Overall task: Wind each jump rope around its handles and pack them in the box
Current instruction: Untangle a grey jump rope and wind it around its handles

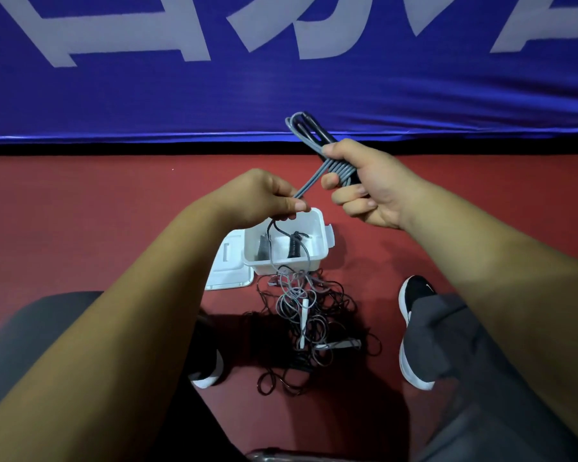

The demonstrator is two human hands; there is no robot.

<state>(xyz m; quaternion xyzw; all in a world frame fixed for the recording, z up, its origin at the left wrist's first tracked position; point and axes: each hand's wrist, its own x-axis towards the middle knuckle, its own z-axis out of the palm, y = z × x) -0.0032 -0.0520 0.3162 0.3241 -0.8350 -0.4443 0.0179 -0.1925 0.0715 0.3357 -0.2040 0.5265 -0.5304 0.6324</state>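
Head view: the right hand (371,188) has its fingers curled round a gray jump rope (332,168) partly wound about its dark handles, held above the red floor (114,211). The left hand (257,198) pinches the rope's free strand between thumb and fingers, and the strand runs taut between the 2 hands. Below the left hand stands the open white box (317,225), holding a black wound rope (295,249), with its lid (227,278) just beside it; the strand hangs past the box to a tangled pile of ropes (314,315) between 2 shoes (414,295).
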